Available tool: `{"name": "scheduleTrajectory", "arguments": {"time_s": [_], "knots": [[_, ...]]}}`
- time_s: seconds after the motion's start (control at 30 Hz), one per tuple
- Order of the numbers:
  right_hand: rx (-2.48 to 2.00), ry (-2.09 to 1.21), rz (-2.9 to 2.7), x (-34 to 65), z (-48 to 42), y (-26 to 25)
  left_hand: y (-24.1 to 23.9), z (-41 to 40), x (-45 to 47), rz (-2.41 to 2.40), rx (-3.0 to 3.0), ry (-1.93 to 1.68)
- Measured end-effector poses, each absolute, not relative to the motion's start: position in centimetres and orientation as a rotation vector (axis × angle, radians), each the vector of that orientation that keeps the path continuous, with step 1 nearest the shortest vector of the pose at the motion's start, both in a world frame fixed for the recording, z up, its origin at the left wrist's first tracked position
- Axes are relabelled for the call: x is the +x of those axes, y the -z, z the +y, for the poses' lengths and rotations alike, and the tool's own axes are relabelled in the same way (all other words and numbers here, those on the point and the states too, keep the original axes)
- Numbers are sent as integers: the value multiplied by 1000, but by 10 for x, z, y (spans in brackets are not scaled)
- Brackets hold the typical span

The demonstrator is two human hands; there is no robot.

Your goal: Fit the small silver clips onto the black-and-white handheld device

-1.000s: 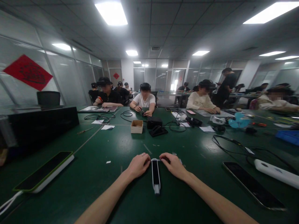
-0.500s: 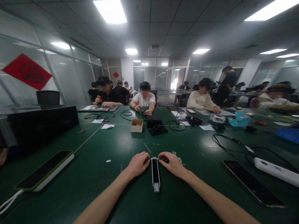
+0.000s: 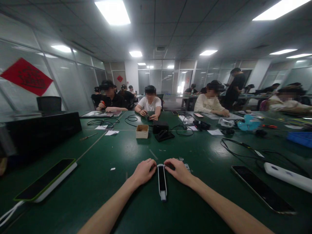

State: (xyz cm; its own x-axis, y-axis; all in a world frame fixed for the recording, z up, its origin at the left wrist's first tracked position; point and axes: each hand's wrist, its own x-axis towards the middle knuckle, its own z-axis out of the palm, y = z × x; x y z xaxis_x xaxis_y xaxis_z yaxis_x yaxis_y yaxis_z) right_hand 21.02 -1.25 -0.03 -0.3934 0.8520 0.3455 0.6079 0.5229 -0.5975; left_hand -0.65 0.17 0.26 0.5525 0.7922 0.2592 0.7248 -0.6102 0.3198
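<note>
A narrow black and white device (image 3: 161,181) lies lengthwise on the green table (image 3: 102,182) straight in front of me. My left hand (image 3: 143,171) rests at the left of its far end, fingers curled, a ring on one finger. My right hand (image 3: 178,170) sits at the right of that far end, fingers bent down onto something small and dark there. Both hands touch the device's far tip. What the fingertips pinch is hidden. Small metal parts (image 3: 186,166) lie just beyond my right hand.
A phone in a green-edged case (image 3: 45,179) lies at the left, a dark phone (image 3: 262,189) and a white power strip (image 3: 287,175) at the right. A small cardboard box (image 3: 142,131), black gear (image 3: 163,131) and cables sit mid-table. Several people work at the far side.
Both hands and the device stay put. The view has tilted slightly, nothing else differs.
</note>
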Motion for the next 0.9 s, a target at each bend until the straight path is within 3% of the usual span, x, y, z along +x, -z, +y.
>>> {"name": "scheduleTrajectory", "arguments": {"time_s": [0.7,0.9], "knots": [[-1201,-500,-2146,209,-15,-4,-7,-1,-6,1295,2579,-587],[-1166,-255,-2208,230,-10,-19,-6,2,-6,1283,2571,-572]]}}
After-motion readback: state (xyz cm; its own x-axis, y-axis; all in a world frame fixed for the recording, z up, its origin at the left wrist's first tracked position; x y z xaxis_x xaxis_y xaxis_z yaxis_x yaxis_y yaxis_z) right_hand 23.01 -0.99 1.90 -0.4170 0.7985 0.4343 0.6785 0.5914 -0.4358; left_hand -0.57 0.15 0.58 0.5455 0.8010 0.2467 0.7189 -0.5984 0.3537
